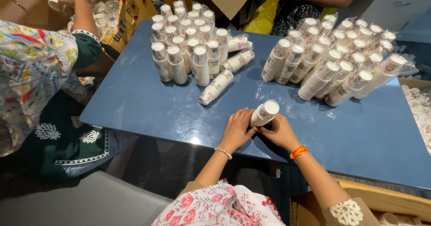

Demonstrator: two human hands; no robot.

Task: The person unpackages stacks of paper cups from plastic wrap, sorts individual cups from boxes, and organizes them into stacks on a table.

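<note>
**Stacking paper cups: one sleeve in hand, many sleeves already set out**

We see both hands closed around a single stack of paper cups (264, 113), tilted, its base near the front edge of the blue desk (148, 104). The left hand (236, 129) wraps the lower part of the stack from one side; the right hand (280, 131) grips it from the other. Beyond the stack, to the left, stands a cluster of wrapped cup sleeves (188, 50), mostly upright, with a few lying flat beside it. Beyond the stack, to the right, a second group of sleeves (336, 59) leans in rows. We judge much of the work done, since two large groups are finished. Loose cups (417, 107) off the desk's right edge suggest more remains. Two other people handle cups at the far side.
</note>
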